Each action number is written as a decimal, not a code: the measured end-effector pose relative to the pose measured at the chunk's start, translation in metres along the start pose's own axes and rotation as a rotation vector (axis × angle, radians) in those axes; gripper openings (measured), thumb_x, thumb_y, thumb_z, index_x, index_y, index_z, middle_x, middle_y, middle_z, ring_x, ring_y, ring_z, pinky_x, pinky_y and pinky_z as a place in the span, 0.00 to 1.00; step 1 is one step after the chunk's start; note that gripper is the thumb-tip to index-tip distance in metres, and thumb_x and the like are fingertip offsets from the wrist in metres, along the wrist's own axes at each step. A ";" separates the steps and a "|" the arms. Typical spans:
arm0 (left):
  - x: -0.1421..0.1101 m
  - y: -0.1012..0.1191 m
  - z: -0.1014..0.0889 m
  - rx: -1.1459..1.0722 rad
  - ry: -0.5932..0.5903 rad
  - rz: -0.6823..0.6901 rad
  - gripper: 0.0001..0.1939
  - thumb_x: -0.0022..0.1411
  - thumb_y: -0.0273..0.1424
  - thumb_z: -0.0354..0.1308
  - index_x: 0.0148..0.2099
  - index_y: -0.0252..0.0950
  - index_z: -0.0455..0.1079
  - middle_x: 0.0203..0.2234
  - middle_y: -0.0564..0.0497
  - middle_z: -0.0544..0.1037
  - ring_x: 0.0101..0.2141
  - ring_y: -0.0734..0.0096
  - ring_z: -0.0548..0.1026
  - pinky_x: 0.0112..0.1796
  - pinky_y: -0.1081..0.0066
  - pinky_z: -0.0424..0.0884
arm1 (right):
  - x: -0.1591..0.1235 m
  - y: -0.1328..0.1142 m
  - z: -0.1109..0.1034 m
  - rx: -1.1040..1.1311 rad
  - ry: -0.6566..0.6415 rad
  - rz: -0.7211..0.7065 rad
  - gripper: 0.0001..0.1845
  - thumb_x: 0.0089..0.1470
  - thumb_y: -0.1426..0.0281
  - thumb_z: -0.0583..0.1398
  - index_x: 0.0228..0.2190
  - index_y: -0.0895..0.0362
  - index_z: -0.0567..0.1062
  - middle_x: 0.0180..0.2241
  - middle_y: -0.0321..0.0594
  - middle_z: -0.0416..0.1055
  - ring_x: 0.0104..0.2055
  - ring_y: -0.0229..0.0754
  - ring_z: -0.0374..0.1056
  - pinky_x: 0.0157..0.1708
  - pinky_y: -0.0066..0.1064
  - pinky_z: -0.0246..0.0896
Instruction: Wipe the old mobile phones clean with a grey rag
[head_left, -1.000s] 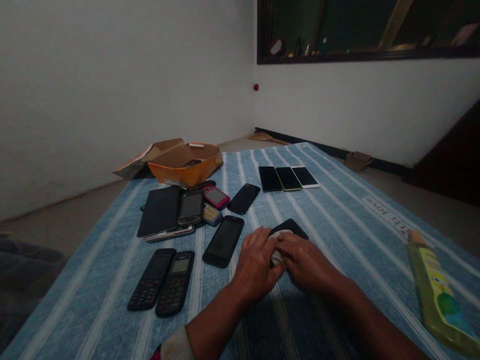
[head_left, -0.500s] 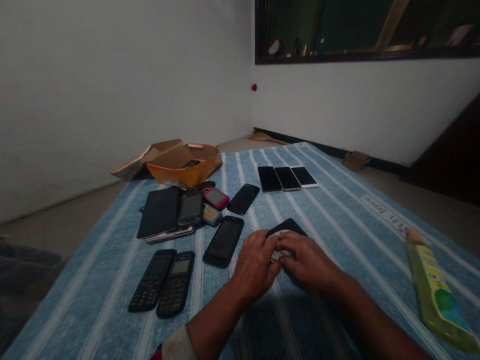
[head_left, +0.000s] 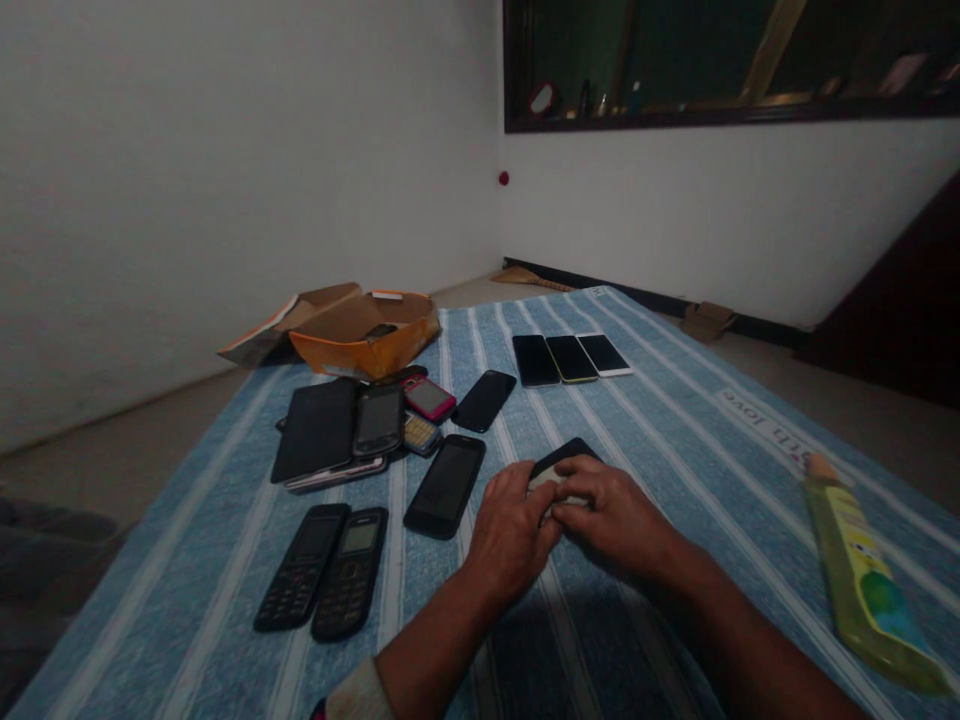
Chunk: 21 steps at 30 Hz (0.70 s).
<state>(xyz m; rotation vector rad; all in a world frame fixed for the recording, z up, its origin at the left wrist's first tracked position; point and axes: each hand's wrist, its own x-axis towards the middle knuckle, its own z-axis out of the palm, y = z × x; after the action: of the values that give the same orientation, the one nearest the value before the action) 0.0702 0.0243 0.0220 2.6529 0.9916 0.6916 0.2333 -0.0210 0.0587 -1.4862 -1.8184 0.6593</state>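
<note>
My left hand (head_left: 514, 525) is closed at the left side of a black smartphone (head_left: 576, 447), its fingers curled along the edge. My right hand (head_left: 611, 515) presses a pale cloth (head_left: 547, 478) onto the phone's face, fingers bunched around it. Both hands nearly meet over the phone and hide most of it and the cloth. Just left of my left hand lies another black smartphone (head_left: 445, 487). Further left, two black keypad phones (head_left: 300, 568) lie side by side.
A pile of phones (head_left: 315, 430) lies at the left, before an open orange cardboard box (head_left: 360, 350). Three smartphones (head_left: 573, 358) lie in a row at the back. A bottle of yellow-green liquid (head_left: 862, 570) rests at the right on the striped blue cloth cover (head_left: 697, 460).
The right hand's fingers have shifted slightly over the phone, and less of the pale cloth shows. The whole view has tilted a little; the other things stay in place.
</note>
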 end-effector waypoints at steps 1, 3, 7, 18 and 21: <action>0.000 0.001 0.000 0.011 -0.003 0.000 0.16 0.59 0.27 0.60 0.51 0.39 0.71 0.49 0.41 0.70 0.49 0.53 0.70 0.50 0.52 0.70 | 0.001 0.002 -0.004 0.001 0.037 -0.003 0.10 0.54 0.76 0.58 0.31 0.55 0.81 0.45 0.42 0.74 0.46 0.42 0.71 0.47 0.33 0.64; 0.000 0.002 0.000 0.040 -0.001 0.007 0.15 0.58 0.27 0.61 0.49 0.37 0.72 0.50 0.40 0.70 0.49 0.52 0.70 0.50 0.51 0.70 | 0.004 0.009 -0.009 -0.039 0.170 0.013 0.09 0.54 0.74 0.59 0.33 0.56 0.80 0.44 0.44 0.74 0.46 0.43 0.71 0.48 0.34 0.64; 0.001 0.002 0.002 0.104 -0.001 0.009 0.14 0.58 0.27 0.61 0.47 0.35 0.73 0.50 0.38 0.70 0.48 0.52 0.71 0.50 0.50 0.70 | 0.013 0.029 -0.008 -0.149 0.324 0.139 0.14 0.52 0.73 0.58 0.40 0.59 0.79 0.40 0.48 0.77 0.44 0.48 0.72 0.47 0.39 0.65; -0.039 -0.010 -0.017 0.142 0.022 0.135 0.17 0.52 0.24 0.60 0.46 0.38 0.72 0.50 0.39 0.72 0.49 0.51 0.73 0.47 0.52 0.73 | 0.010 0.025 -0.010 0.195 0.312 0.282 0.11 0.49 0.66 0.59 0.30 0.56 0.81 0.34 0.45 0.79 0.39 0.50 0.75 0.42 0.41 0.66; -0.057 -0.016 -0.019 0.088 0.075 0.152 0.18 0.53 0.23 0.58 0.47 0.40 0.71 0.53 0.40 0.70 0.51 0.51 0.71 0.48 0.52 0.73 | 0.028 0.018 0.007 0.529 0.397 0.320 0.14 0.46 0.63 0.62 0.33 0.56 0.80 0.36 0.45 0.78 0.41 0.49 0.74 0.44 0.41 0.66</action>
<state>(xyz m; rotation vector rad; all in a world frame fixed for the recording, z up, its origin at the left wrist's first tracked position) 0.0141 -0.0005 0.0125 2.8202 0.8643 0.8025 0.2355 0.0100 0.0461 -1.4201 -1.0151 0.8480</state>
